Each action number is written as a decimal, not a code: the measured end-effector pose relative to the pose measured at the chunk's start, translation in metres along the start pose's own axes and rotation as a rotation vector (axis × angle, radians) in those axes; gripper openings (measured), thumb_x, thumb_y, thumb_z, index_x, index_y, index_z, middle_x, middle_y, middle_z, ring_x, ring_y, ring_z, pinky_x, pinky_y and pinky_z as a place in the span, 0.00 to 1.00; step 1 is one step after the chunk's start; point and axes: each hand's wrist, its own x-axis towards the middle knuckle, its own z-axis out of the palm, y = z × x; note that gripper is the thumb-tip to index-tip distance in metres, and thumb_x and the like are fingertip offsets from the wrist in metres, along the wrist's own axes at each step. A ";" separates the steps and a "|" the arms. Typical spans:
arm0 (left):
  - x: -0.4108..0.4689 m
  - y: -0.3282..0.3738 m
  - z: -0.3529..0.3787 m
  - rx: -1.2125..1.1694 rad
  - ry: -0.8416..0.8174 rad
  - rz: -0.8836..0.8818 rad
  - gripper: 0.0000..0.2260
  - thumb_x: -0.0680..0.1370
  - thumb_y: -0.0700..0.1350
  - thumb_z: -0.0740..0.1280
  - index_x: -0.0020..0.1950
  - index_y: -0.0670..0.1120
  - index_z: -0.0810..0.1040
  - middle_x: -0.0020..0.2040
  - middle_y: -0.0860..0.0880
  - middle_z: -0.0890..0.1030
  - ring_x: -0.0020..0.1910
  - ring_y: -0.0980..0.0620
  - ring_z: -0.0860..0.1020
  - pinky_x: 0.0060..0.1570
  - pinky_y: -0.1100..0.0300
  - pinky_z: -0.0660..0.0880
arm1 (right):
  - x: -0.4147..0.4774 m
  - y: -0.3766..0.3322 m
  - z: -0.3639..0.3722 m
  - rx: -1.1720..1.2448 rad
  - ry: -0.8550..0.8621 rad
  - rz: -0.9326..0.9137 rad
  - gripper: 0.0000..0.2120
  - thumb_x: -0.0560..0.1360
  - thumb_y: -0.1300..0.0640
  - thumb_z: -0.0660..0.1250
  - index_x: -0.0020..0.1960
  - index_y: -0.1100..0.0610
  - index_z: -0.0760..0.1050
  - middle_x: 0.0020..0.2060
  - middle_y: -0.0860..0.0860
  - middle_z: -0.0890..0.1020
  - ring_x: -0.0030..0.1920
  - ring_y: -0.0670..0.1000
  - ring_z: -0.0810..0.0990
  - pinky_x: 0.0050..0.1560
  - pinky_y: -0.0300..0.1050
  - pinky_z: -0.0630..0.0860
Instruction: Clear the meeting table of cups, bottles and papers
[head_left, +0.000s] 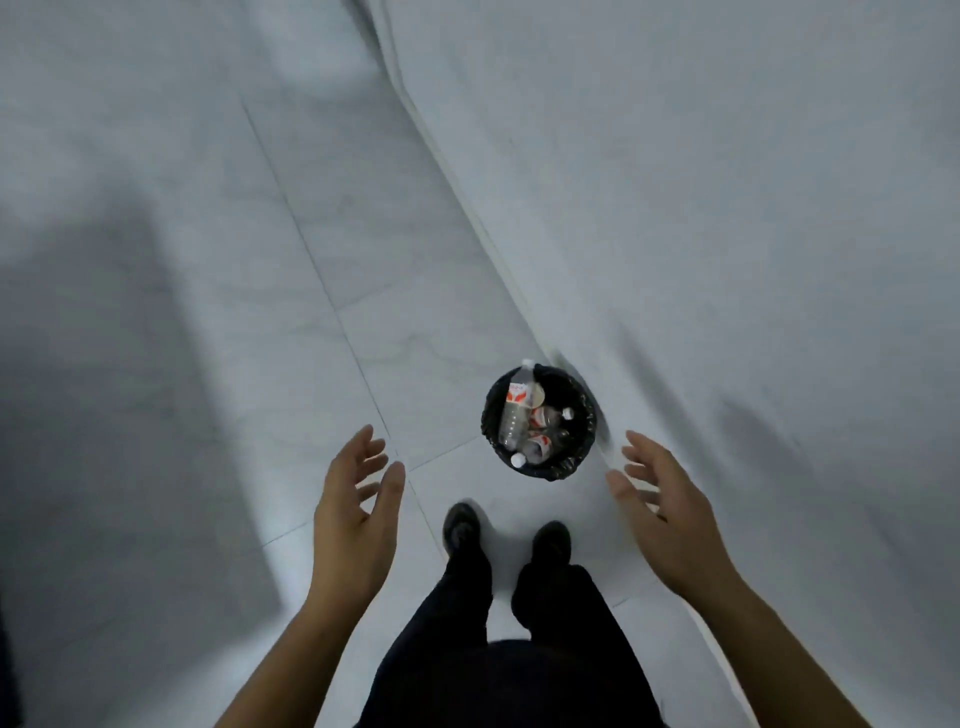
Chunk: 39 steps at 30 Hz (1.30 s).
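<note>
Plainly, both the left hand (358, 514) and the right hand (670, 519) hover over the floor (363, 312) with fingers (356, 449) spread and empty, while the bottles (519, 415) lie in the black-lined bin (584, 447) just ahead between them, nearer the right, the longest pointing away.

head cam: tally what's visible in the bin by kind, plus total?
Visible in the bin:
Plastic bottles: 3
Paper cup (looks like one, partly hidden): 1
Total: 4
Anything lower in the black liner is too dark to tell.
</note>
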 end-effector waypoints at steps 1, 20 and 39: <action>-0.011 0.014 -0.020 -0.031 0.043 0.019 0.20 0.81 0.47 0.65 0.73 0.52 0.69 0.62 0.58 0.77 0.59 0.65 0.76 0.52 0.70 0.73 | -0.014 -0.020 -0.008 0.030 0.011 -0.040 0.22 0.79 0.48 0.65 0.73 0.45 0.68 0.64 0.42 0.77 0.62 0.41 0.76 0.59 0.39 0.73; -0.277 0.000 -0.074 -0.316 0.850 -0.240 0.18 0.80 0.46 0.66 0.69 0.54 0.70 0.56 0.57 0.80 0.54 0.66 0.78 0.47 0.70 0.71 | -0.103 -0.106 0.010 0.151 -0.513 -0.431 0.17 0.79 0.55 0.67 0.67 0.46 0.74 0.61 0.40 0.80 0.58 0.35 0.79 0.52 0.29 0.73; -0.623 -0.235 -0.194 -0.667 1.692 -0.629 0.17 0.79 0.44 0.67 0.67 0.54 0.72 0.58 0.54 0.80 0.59 0.53 0.78 0.55 0.55 0.76 | -0.432 -0.106 0.330 -0.379 -1.229 -0.857 0.21 0.77 0.56 0.71 0.67 0.42 0.71 0.62 0.39 0.78 0.62 0.39 0.77 0.61 0.45 0.77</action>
